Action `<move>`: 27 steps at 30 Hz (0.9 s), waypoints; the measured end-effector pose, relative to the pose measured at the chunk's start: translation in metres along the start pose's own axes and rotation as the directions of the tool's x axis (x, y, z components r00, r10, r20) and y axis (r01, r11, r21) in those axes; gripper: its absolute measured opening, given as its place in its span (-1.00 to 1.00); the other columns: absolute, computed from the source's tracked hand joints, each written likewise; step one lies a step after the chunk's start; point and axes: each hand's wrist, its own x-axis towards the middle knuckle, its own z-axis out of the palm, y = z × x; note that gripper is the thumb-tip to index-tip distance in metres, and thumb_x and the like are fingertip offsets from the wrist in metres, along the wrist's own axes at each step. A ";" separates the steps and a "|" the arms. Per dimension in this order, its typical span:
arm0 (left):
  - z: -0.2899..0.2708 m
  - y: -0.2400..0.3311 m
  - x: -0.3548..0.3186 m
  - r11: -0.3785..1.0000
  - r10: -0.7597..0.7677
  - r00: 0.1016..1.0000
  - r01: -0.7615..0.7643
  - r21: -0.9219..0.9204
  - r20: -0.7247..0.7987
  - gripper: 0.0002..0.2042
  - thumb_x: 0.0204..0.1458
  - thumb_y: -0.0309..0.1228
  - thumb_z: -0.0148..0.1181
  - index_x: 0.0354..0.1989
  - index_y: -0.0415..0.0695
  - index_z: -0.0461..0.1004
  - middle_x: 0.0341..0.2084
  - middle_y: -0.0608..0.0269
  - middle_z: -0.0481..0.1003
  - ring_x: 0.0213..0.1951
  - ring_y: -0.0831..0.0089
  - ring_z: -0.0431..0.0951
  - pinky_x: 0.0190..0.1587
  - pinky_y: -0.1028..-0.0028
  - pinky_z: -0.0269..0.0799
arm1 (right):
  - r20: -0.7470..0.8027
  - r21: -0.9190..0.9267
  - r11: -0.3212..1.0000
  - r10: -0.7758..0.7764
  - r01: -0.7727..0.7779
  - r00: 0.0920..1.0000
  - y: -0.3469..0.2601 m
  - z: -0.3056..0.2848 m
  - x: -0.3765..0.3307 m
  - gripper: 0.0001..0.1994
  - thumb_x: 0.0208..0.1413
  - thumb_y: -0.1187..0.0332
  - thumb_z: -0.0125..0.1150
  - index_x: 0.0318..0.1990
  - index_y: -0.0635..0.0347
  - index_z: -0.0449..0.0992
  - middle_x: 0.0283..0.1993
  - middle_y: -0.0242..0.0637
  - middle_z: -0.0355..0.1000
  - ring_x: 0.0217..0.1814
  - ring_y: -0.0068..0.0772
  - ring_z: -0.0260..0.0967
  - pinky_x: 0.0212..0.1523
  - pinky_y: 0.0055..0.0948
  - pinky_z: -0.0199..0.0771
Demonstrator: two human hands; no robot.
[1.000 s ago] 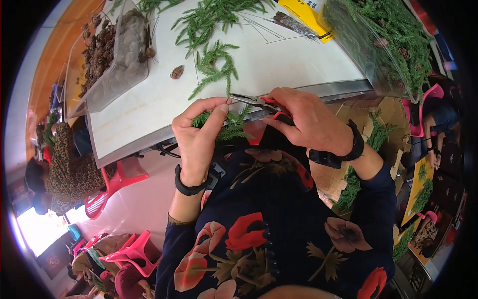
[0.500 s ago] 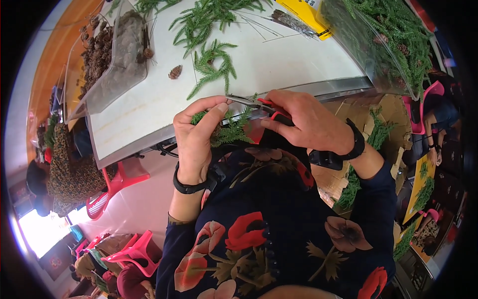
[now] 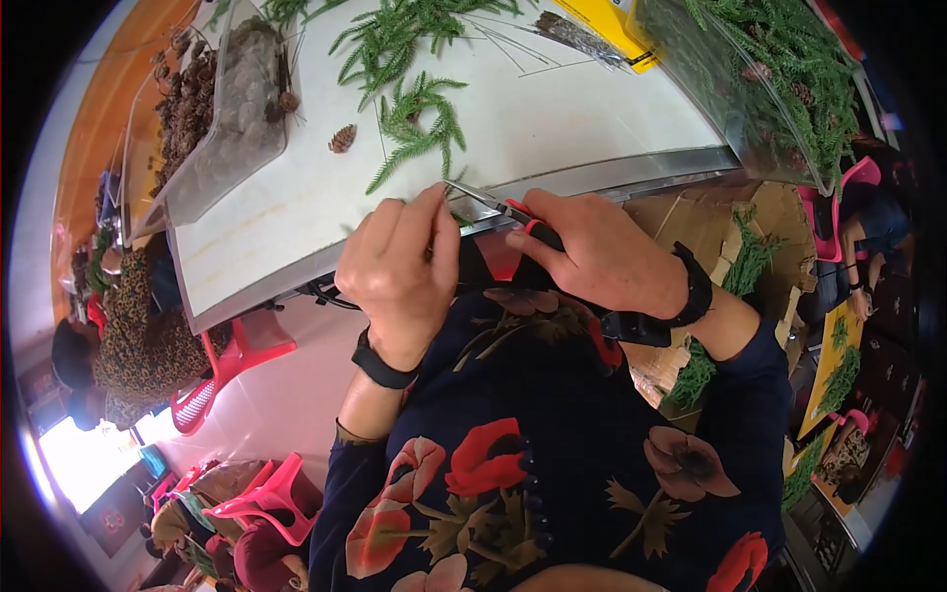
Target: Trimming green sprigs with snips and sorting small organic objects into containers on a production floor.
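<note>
Long-nose pliers (image 3: pixel 479 195) with red and black handles are gripped in my right hand (image 3: pixel 607 247), jaws pointing left over the table's near edge. My left hand (image 3: pixel 400 271) is closed, its back turned up and its fingertips at the tip of the pliers. It holds a green artificial pine sprig (image 3: pixel 460 218), almost wholly hidden behind the fingers. Just beyond my hands, more green sprigs (image 3: pixel 446 126) lie curled on the white table (image 3: pixel 552 123). A small brown pine cone (image 3: pixel 342 138) lies to their left.
A clear bin (image 3: pixel 247 109) of pine cones stands at the left, another bin (image 3: pixel 735 104) full of greenery at the right. Thin wires (image 3: pixel 513 49) lie near a yellow packet (image 3: pixel 607 25). Cardboard (image 3: pixel 681 222) with greenery is beside my right arm. Pink chairs (image 3: pixel 232 365) and other people are around.
My left hand has rolled over, so its back now faces up and covers the sprig. The pliers have shifted slightly left, their tip staying by the left fingertips.
</note>
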 end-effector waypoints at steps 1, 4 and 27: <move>-0.001 -0.001 0.001 1.000 -0.001 1.000 0.001 0.001 -0.001 -0.90 -0.13 -0.60 0.26 -0.39 -0.23 0.58 -0.67 0.23 0.38 -0.59 0.64 0.35 -0.48 0.59 0.25 | 0.010 0.024 1.000 -0.012 0.012 1.000 0.002 -0.001 0.001 -0.71 0.10 0.30 0.19 -0.11 0.30 0.41 -0.34 0.04 0.43 -0.28 0.16 0.37 -0.30 -0.13 0.37; -0.005 -0.008 0.003 0.792 -0.335 0.906 0.420 -0.443 0.259 -0.91 -0.08 -0.59 0.24 -0.37 -0.24 0.59 -0.63 0.31 0.45 -0.57 0.66 0.38 -0.49 0.61 0.26 | 0.003 0.071 0.995 -0.077 0.077 0.997 0.006 -0.002 0.004 -0.72 0.09 0.34 0.19 -0.10 0.29 0.40 -0.31 0.02 0.42 -0.27 0.13 0.37 -0.28 -0.15 0.38; 0.002 -0.014 0.003 0.171 -0.413 0.646 0.748 -0.641 0.642 -0.90 0.00 -0.61 0.20 -0.30 -0.30 0.57 -0.42 0.32 0.56 -0.41 0.69 0.46 -0.33 0.69 0.36 | -0.049 -0.036 0.982 -0.184 0.183 0.982 0.015 -0.013 0.017 -0.69 -0.03 0.36 0.28 -0.16 0.29 0.39 -0.42 -0.07 0.37 -0.40 0.04 0.32 -0.38 -0.21 0.33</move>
